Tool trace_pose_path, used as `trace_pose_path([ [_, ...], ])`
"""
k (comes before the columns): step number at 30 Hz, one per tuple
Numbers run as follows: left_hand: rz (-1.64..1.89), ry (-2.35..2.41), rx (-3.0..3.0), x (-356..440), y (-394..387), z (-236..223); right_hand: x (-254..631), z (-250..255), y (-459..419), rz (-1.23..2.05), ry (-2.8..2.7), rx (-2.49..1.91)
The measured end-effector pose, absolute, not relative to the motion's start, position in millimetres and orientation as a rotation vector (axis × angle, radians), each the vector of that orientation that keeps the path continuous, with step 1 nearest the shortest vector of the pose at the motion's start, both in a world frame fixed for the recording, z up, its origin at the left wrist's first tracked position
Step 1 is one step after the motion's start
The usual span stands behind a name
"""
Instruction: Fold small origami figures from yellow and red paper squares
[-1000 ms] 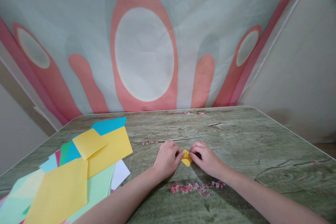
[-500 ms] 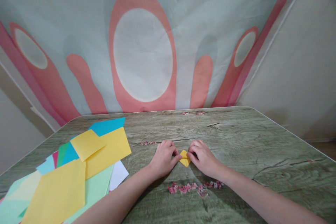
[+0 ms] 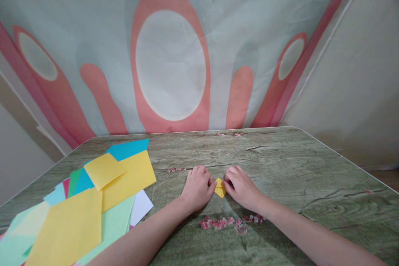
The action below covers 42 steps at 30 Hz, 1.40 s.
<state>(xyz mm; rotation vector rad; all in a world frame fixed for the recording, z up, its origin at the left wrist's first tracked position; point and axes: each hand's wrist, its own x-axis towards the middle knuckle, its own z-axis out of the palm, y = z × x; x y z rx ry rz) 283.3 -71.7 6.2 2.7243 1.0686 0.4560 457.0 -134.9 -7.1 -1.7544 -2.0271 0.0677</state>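
A small yellow piece of folded paper (image 3: 220, 188) lies between my hands, showing a diamond outline with a crease or fold across its middle. My left hand (image 3: 198, 187) pinches its left corner, thumb toward the paper and fingers curled. On the opposite side my right hand (image 3: 241, 186) has thumb and fingertips closed at the right corner. Both hands rest low at the tabletop. The fingertips cover the paper's two side corners.
Several loose coloured sheets (image 3: 67, 224) overlap on the left of the table, in yellow, blue, green and white. The wood-patterned tabletop (image 3: 280, 158) bears printed pink flowers. Behind its far edge hangs a grey and pink patterned cloth (image 3: 218, 29).
Both hands stay at the folded paper, with only slight shifts of the fingers at its corners. The whole view has moved a little.
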Motion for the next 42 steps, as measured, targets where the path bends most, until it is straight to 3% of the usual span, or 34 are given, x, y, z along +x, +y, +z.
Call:
trace_pose_path([
  [27, 0.46, 1.042, 2.798, 282.8, -78.6, 7.4, 460.8, -10.1, -130.7, 0.02, -2.005, -1.803],
  [42, 0.048, 0.888, 3.117, 283.9, -97.8, 21.4, 467.8, -16.3, -140.9, 0.096, -1.942, -1.579],
])
